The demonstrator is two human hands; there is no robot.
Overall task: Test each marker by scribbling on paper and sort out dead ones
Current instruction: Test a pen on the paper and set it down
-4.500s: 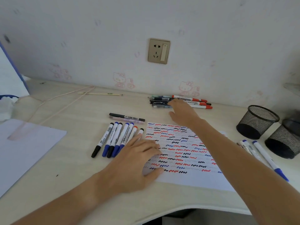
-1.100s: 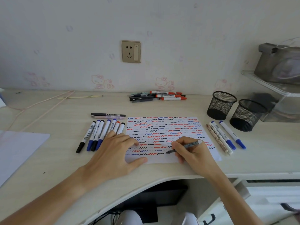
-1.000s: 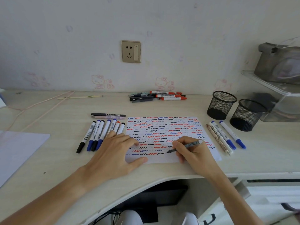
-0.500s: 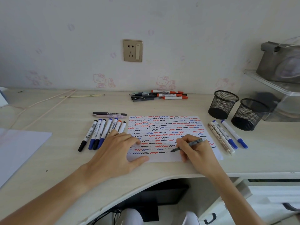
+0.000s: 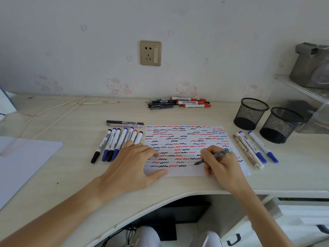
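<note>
The right hand (image 5: 222,164) pinches a dark grey pen (image 5: 212,156) between curled thumb and fingers, its barrel slanting up past the knuckles and its tip touching the paper (image 5: 185,172) near the lowest row of squiggles. The left hand (image 5: 130,164) lies flat, fingers relaxed and spread, on the sheet's left edge, thumb on the lower margin, partly covering a row of markers (image 5: 114,145) just left of the paper
</note>
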